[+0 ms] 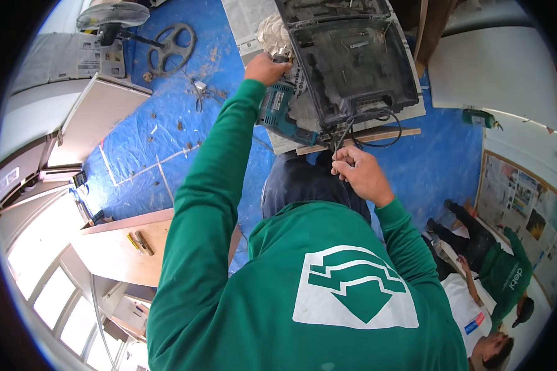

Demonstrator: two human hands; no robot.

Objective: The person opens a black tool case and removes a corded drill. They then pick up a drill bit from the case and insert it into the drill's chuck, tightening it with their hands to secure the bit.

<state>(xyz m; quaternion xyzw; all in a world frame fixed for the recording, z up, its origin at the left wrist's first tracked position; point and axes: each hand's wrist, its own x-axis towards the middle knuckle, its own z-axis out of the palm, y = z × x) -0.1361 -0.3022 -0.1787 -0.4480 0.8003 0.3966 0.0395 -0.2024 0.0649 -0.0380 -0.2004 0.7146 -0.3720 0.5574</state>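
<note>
Head view:
- Power drill (275,106), teal body, dark handle; lying at the near left of the open case, handle toward the wearer.
- Left hand (267,69): wrapped around the drill's front end, by the chuck.
- Right hand (360,172): thumb and fingertips pinched together on the cord (400,128), near the drill handle.
- Case (359,65), black, dusty, lid laid back; small loose pieces inside.
- Cloth bundle (271,34), cream; just beyond the left hand.
- Floor sheet (442,170), blue; beneath the work surface.
</note>
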